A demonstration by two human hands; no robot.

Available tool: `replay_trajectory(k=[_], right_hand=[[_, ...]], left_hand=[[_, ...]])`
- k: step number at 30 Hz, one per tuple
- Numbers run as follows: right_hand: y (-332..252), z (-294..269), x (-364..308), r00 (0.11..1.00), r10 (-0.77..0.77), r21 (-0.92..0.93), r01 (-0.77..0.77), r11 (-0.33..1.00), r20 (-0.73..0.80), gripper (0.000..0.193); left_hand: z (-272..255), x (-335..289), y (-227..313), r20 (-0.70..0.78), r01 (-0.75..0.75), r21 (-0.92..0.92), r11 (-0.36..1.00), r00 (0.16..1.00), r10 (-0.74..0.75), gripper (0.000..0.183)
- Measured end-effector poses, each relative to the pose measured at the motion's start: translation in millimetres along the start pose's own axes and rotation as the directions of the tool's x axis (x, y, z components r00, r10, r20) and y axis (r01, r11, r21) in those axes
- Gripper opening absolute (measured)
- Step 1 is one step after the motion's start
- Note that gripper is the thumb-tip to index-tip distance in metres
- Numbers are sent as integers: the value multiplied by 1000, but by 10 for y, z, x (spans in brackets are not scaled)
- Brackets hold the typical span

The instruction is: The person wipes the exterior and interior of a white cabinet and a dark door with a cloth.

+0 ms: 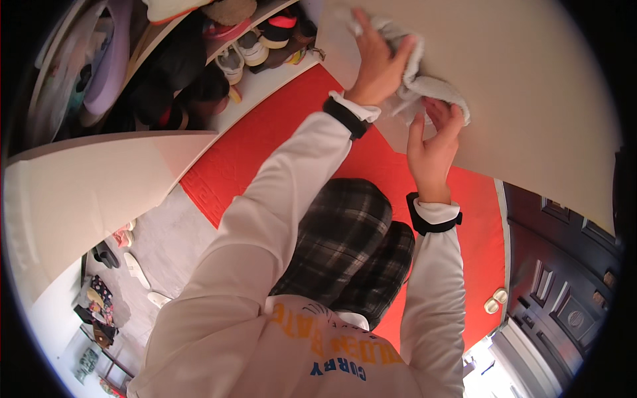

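Observation:
My left hand (377, 63) is pressed flat over a crumpled white cloth (417, 85), holding it against a beige cabinet door (531, 93) in front of me. My right hand (434, 146) is raised just below, fingers spread, its fingertips touching the cloth's lower end. Both arms are in white sleeves with black wristbands. Part of the cloth is hidden under my left palm.
A second beige door (99, 192) stands open at the left. Behind it are shelves with several shoes (245, 53). A red mat (259, 152) covers the floor below me, and a dark wooden door (564, 285) is at the right. Slippers (136, 268) lie on the grey floor.

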State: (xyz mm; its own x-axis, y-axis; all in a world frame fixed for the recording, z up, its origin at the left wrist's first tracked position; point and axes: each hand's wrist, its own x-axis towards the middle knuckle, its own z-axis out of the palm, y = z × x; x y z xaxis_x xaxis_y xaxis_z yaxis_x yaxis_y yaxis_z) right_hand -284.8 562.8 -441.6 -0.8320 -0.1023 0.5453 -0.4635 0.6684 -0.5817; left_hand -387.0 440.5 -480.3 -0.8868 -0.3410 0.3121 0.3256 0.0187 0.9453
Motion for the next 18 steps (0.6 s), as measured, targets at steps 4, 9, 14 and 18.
replay_trajectory(k=[4,9,14,18], right_hand=[[-254,-175,255,992,-10,78,19,997,-125,54],[-330,-312,358,969,-90,141,125,982,-231,65],[-279,-435,237,976,-100,20,106,994,-194,72],[-177,-549,137,964,-134,-147,102,984,-230,71]], left_hand=[[-76,451,975,217,-463,240,853,882,418,86],[-246,722,776,260,-604,122,788,785,562,74],[-288,358,470,12,-423,-134,896,903,429,54],[-446,273,299,13,-306,349,886,947,322,41]])
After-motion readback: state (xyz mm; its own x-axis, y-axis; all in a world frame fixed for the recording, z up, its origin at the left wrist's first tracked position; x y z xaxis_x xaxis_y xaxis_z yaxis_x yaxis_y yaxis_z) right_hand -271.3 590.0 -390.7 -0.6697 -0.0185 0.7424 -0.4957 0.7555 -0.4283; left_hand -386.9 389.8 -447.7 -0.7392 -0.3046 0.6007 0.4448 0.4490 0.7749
